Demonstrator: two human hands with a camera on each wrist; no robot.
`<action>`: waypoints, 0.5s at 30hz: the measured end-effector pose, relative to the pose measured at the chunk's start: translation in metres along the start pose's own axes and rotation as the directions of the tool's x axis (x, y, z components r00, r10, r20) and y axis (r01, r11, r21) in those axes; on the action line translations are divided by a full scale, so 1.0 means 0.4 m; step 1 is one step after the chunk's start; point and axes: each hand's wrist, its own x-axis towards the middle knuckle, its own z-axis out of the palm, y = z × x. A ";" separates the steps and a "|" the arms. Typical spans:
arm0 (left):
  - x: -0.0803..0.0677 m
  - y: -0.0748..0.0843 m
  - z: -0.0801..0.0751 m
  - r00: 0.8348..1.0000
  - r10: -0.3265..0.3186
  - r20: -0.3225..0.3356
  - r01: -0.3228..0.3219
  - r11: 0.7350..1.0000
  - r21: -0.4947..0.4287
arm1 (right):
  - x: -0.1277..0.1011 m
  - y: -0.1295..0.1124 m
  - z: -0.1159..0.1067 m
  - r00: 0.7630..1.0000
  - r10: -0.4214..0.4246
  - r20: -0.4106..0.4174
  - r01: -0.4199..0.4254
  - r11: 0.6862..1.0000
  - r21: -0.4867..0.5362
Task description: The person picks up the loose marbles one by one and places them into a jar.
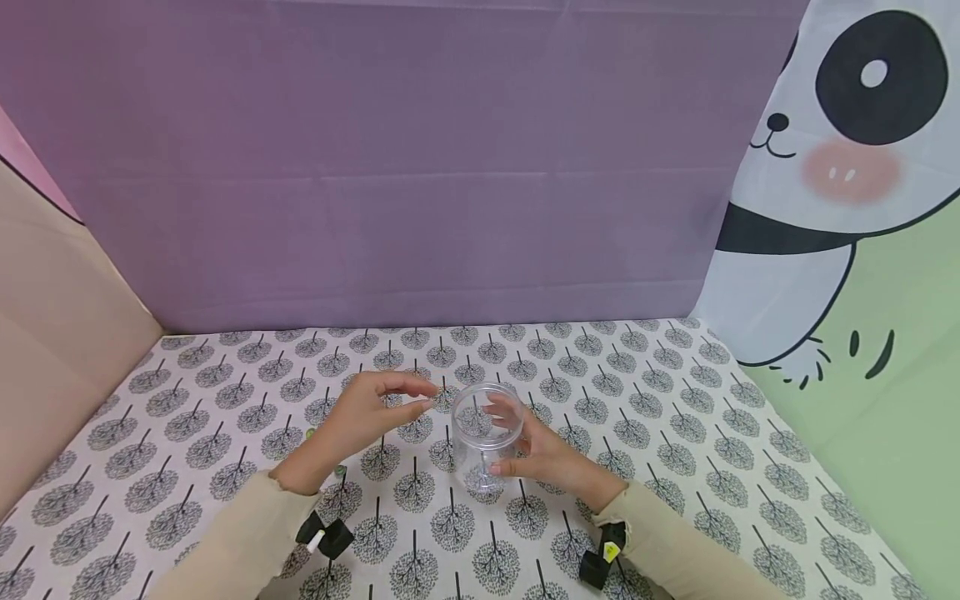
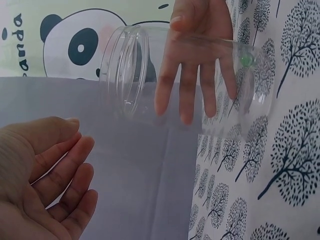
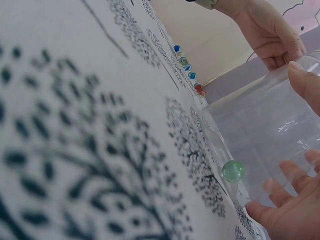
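Note:
A clear plastic jar (image 1: 486, 437) with no lid stands upright on the tree-patterned tablecloth (image 1: 645, 400). My right hand (image 1: 525, 446) grips it from the right, its fingers (image 2: 192, 85) wrapped round the far wall and its thumb at the front. One green marble (image 3: 232, 170) lies at the bottom of the jar (image 3: 270, 125), also seen as a green marble (image 2: 245, 60) through the wall. My left hand (image 1: 429, 398) hovers just left of the rim, holding nothing. That left hand (image 2: 80, 135) shows a bare palm with relaxed fingers.
Several loose marbles (image 3: 187, 70), blue, green and red, lie in a row on the cloth near my left forearm. A purple backdrop (image 1: 420, 167) closes the back, a panda cloth (image 1: 847, 208) the right and a beige wall (image 1: 52, 333) the left.

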 end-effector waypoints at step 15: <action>-0.024 -0.029 -0.037 0.999 -0.041 -0.023 0.040 0.999 -0.014 | -0.003 -0.005 0.001 1.000 0.007 -0.010 -0.007 1.000 -0.010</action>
